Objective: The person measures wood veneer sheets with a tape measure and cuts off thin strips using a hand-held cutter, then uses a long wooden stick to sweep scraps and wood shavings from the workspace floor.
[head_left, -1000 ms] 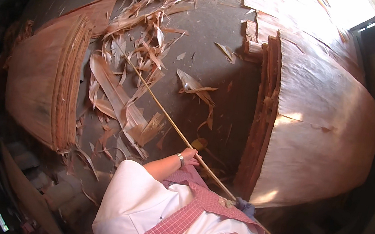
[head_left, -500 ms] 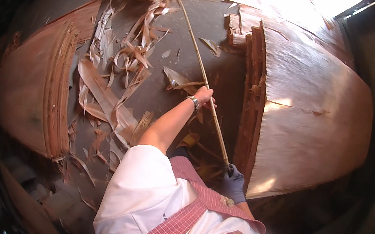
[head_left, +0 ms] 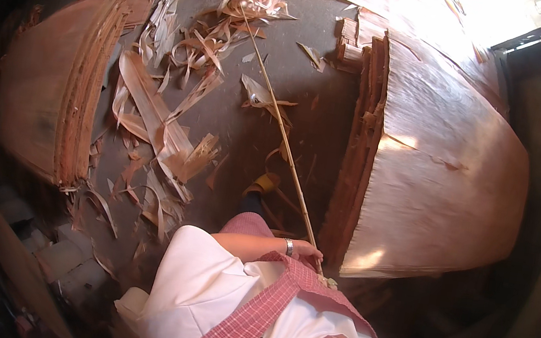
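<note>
The left hand (head_left: 305, 250) has slid down since half a second ago, from the middle of the frame to the bottom middle, close by the red checked apron (head_left: 242, 319). The long thin stick (head_left: 281, 129) has come back with it, and some curly strips (head_left: 256, 2) at its far tip now sit lower too. The blue-gloved right hand was there before, but now I can't see it at all.

The left hand's fingers look curled around the stick, though the apron hides part of them. A shiny watch (head_left: 289, 246) is on that wrist. The stick runs from the upper middle of the frame down to the bottom middle. Its near end goes out of sight by the apron, and its far tip gets lost in the strips. The top of the frame cuts off their heap.

More strips (head_left: 154, 108) lie on the gray floor (head_left: 288, 43), left of the middle. A stack of thin wood sheets (head_left: 40, 85) stands at the left, and a bigger stack (head_left: 449, 173) at the right. Bright light washes out the upper right. A yellow shoe (head_left: 267, 182) peeks from the shade in the middle. Down at the lower left, it's too dark to tell things apart.
</note>
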Demonstrator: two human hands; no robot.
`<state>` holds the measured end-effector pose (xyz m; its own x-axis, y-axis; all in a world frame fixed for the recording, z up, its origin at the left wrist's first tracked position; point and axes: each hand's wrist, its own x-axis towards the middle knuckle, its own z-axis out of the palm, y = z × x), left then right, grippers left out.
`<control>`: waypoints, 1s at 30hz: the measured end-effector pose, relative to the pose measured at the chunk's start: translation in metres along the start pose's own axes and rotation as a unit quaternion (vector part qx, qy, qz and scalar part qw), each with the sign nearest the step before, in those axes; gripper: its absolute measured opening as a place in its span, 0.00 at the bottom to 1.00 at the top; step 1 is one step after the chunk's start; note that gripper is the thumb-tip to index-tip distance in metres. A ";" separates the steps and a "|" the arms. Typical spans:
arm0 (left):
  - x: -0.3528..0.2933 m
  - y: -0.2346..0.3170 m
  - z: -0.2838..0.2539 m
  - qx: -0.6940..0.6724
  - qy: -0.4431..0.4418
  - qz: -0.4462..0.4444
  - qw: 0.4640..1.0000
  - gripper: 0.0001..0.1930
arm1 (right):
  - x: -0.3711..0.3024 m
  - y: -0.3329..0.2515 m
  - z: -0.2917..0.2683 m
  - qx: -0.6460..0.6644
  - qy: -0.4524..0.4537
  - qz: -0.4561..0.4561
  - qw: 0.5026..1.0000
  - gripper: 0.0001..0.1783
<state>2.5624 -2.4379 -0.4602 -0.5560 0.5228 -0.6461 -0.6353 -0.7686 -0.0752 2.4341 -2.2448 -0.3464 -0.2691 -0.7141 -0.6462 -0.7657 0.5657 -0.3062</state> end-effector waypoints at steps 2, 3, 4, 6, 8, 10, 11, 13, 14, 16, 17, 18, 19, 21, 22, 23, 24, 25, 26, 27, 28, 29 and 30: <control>-0.016 0.002 0.008 -0.007 -0.020 0.021 1.000 0.13 | 0.021 -0.031 -0.015 -0.008 0.007 -0.013 1.000 0.10; -0.025 0.006 0.006 -0.011 -0.027 0.033 0.999 0.12 | 0.031 -0.045 -0.020 -0.005 0.012 -0.017 1.000 0.10; -0.034 0.009 0.001 -0.011 -0.010 0.061 0.998 0.12 | 0.040 -0.058 -0.024 0.002 0.017 -0.019 1.000 0.11; -0.055 0.016 -0.014 -0.011 0.024 0.117 0.993 0.12 | 0.052 -0.074 -0.027 0.020 0.031 -0.021 0.999 0.11; -0.080 0.027 -0.027 -0.001 0.048 0.231 0.972 0.12 | 0.053 -0.076 -0.027 0.036 0.039 -0.014 0.998 0.11; -0.104 0.038 -0.046 0.013 0.082 0.304 0.949 0.12 | 0.045 -0.063 -0.028 0.038 0.031 -0.010 0.999 0.12; -0.103 0.036 -0.052 -0.002 0.081 0.293 0.953 0.12 | 0.036 -0.052 -0.028 0.036 0.022 -0.007 0.999 0.12; -0.093 0.037 -0.074 -0.026 0.081 0.270 0.959 0.13 | 0.011 -0.022 -0.024 0.027 0.000 0.006 1.000 0.12; -0.060 0.026 -0.089 -0.055 0.084 0.248 0.964 0.13 | -0.008 -0.004 -0.020 0.018 -0.012 0.021 1.000 0.13; -0.031 0.014 -0.083 -0.061 0.110 0.126 0.984 0.13 | -0.052 0.046 -0.012 -0.011 -0.039 0.055 0.998 0.13; -0.030 0.009 -0.072 -0.066 0.080 0.104 0.989 0.14 | -0.074 0.072 -0.012 -0.030 -0.054 0.076 0.995 0.13; -0.035 0.003 -0.060 -0.071 0.050 0.081 0.993 0.14 | -0.095 0.094 -0.011 -0.047 -0.071 0.096 0.992 0.14; -0.040 -0.004 -0.055 -0.078 -0.007 0.095 0.992 0.15 | -0.112 0.115 -0.016 -0.066 -0.078 0.104 0.989 0.14; -0.052 -0.008 -0.051 -0.064 -0.053 0.106 0.991 0.14 | -0.131 0.144 -0.019 -0.094 -0.077 0.099 0.988 0.14; -0.062 -0.005 -0.050 -0.052 -0.076 0.111 0.990 0.14 | -0.134 0.151 -0.016 -0.107 -0.068 0.086 0.988 0.15; -0.075 -0.003 -0.053 -0.073 -0.049 0.127 0.988 0.14 | -0.130 0.158 -0.011 -0.120 -0.052 0.054 0.990 0.15; -0.082 -0.002 -0.068 -0.103 -0.008 0.137 0.985 0.14 | -0.120 0.162 -0.004 -0.134 -0.032 0.016 0.990 0.15; -0.090 0.000 -0.089 -0.142 0.029 0.165 0.976 0.14 | -0.104 0.160 0.001 -0.142 -0.015 -0.023 0.989 0.15; -0.094 0.004 -0.121 -0.142 0.084 0.197 0.966 0.14 | -0.084 0.150 0.006 -0.136 -0.005 -0.053 0.989 0.16; -0.108 0.013 -0.153 -0.135 0.146 0.227 0.953 0.14 | -0.049 0.126 0.011 -0.114 0.000 -0.080 0.990 0.18; -0.122 0.022 -0.186 -0.138 0.181 0.257 0.939 0.13 | -0.010 0.082 0.003 -0.093 0.004 -0.111 0.989 0.20; -0.139 0.036 -0.214 -0.129 0.222 0.257 0.932 0.13 | 0.011 0.024 -0.009 -0.088 -0.010 -0.084 0.993 0.21; -0.155 0.044 -0.233 -0.131 0.262 0.263 0.919 0.13 | 0.027 -0.021 -0.028 -0.092 -0.031 -0.067 0.993 0.22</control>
<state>2.7456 -2.6385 -0.5409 -0.3718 -0.1425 -0.9173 -0.1630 -0.9628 0.2157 2.4271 -2.2873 -0.3377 -0.1257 -0.7481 -0.6516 -0.8877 0.3781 -0.2629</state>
